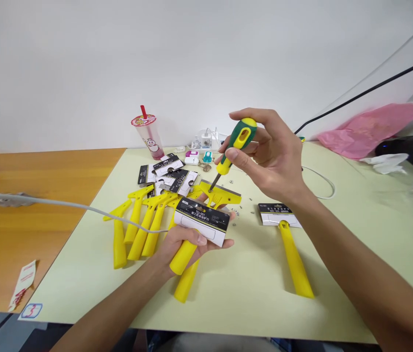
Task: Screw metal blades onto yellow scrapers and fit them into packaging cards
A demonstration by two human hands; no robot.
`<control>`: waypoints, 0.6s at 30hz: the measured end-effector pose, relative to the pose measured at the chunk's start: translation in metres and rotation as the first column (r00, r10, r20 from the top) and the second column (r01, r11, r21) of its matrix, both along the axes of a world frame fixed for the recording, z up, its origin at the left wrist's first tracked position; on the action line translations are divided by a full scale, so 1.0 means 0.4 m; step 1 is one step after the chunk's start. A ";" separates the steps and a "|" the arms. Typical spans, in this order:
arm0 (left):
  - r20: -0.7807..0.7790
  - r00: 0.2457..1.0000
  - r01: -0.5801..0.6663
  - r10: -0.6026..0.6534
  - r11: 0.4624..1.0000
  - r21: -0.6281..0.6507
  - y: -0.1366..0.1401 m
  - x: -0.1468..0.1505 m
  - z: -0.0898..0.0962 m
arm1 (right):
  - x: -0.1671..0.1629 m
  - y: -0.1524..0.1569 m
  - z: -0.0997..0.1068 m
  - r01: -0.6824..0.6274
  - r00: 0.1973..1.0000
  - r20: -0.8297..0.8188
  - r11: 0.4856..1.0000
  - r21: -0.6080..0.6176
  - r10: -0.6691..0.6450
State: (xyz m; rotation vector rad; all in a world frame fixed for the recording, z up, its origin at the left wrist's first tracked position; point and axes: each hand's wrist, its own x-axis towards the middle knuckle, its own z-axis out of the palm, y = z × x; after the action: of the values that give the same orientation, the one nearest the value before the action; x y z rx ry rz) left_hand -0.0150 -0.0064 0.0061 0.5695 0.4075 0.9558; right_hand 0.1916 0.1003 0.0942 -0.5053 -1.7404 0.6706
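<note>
Head view: left hand point(177, 238) clasps a yellow scraper point(223, 197); right hand point(279, 159) grips a screwdriver point(240, 137), best kept square

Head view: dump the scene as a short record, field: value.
left hand: the hand holds a yellow scraper, thumb on its card
right hand: the hand holds a screwdriver, tip at that scraper's head
left of hands: several more scrapers lying together
behind those: overlapping loose cards
right of hands: lone scraper with card at its neck
loose: small metal parts near the held scraper's head
back: cup with red straw
</note>
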 end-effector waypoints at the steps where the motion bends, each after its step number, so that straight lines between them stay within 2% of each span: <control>1: 0.000 1.000 -0.001 0.001 1.000 -0.006 0.000 0.001 0.001 | 0.000 0.000 0.000 0.002 1.000 0.003 1.000 -0.001 -0.002; 18: 0.030 1.000 -0.005 0.007 0.998 -0.061 0.002 -0.001 0.004 | 0.004 0.009 -0.004 0.000 1.000 -0.013 1.000 0.024 0.000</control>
State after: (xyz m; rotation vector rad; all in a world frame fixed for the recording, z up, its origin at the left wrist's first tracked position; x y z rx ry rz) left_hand -0.0152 -0.0057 0.0078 0.4981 0.4098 0.9533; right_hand 0.1931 0.1037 0.0926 -0.4836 -1.7344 0.6511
